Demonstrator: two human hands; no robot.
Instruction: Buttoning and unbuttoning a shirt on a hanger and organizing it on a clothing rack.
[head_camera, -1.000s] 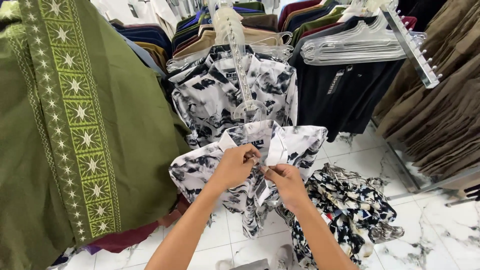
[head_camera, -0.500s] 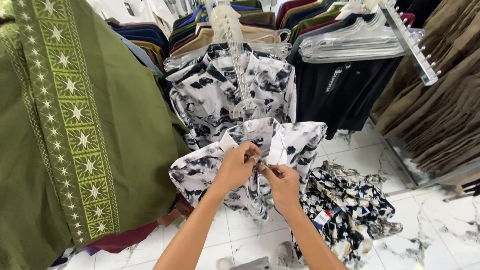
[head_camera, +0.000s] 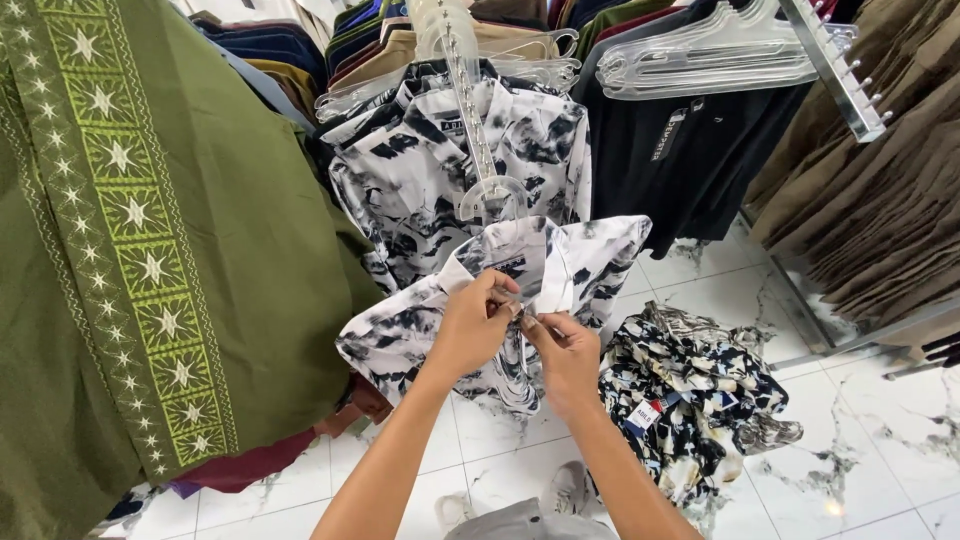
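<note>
Two hands, left hand (head_camera: 470, 325) and right hand (head_camera: 565, 350), at centre frame; two black-and-white printed shirts (head_camera: 450, 170) hanging at upper centre; one patterned heap (head_camera: 690, 390) on the floor, lower right; one green embroidered garment (head_camera: 130, 250) at left.

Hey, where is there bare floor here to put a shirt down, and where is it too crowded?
Bare white floor tiles lie right of the heap of patterned shirts, below the brown clothes. A smaller bare patch sits under the black and white shirt that the left hand and right hand pinch. The green garment crowds the left.
</note>
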